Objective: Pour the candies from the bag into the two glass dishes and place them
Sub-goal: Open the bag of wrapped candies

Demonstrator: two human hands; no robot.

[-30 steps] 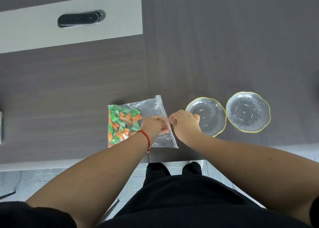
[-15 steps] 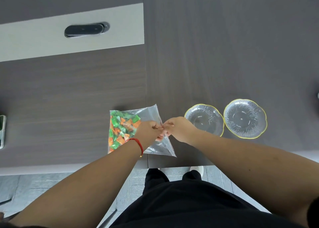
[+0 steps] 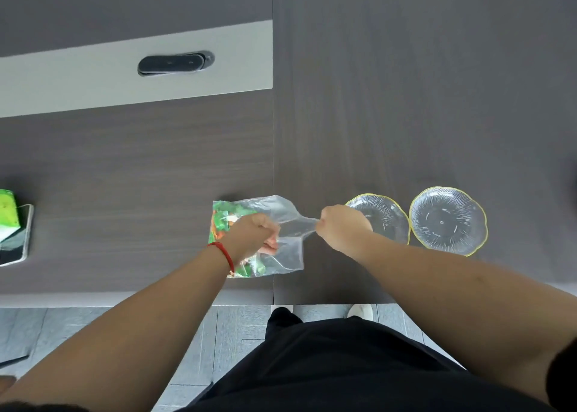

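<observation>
Clear bag [image 3: 282, 224] of green and orange candies [image 3: 223, 221] lies near the table [image 3: 156, 174] front edge. Left hand [image 3: 253, 235] pinches one side of the bag's mouth, right hand [image 3: 340, 226] the other; plastic stretched taut between. Two empty dishes [image 3: 385, 216] [image 3: 448, 221] just right, side by side.

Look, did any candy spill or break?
No. The candies are all inside the bag, which both hands are pulling open. Both glass dishes sit empty and whole.
</observation>
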